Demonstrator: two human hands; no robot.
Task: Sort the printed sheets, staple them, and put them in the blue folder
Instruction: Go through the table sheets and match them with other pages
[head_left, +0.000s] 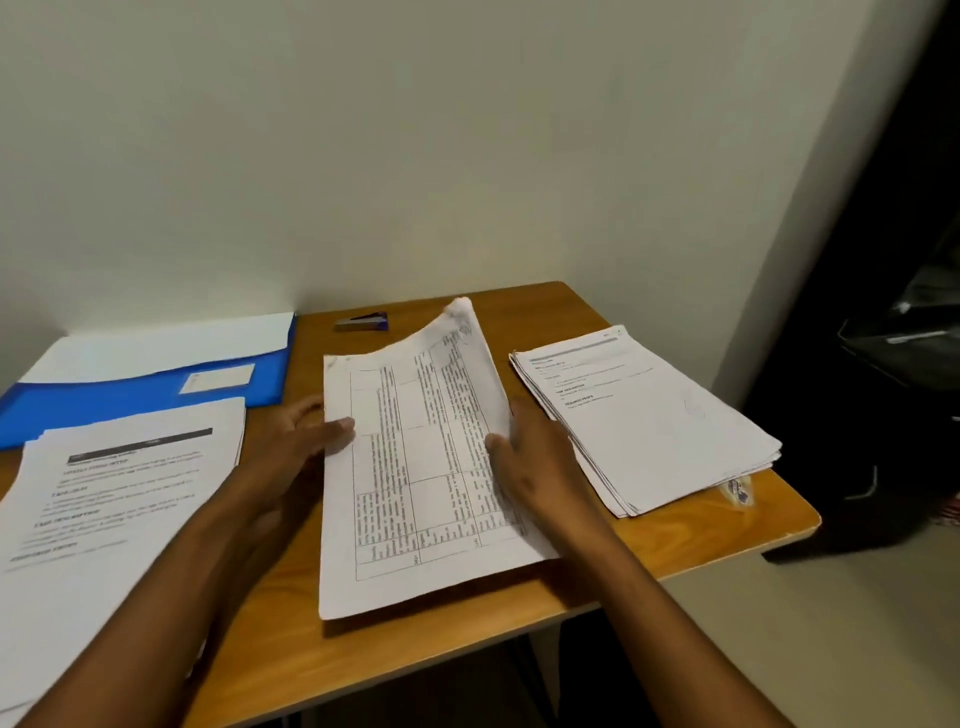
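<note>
The left hand (306, 441) pinches the left edge and the right hand (524, 457) grips the lifted right edge of the white table-printed sheets (415, 467), long axis running toward the wall. Their print is too blurred to read. Left of them lie one open blue plastic folder (156, 389) and one paper stack (104, 499); right, another stack (644, 415); behind, one grey-blue stapler (363, 322).
</note>
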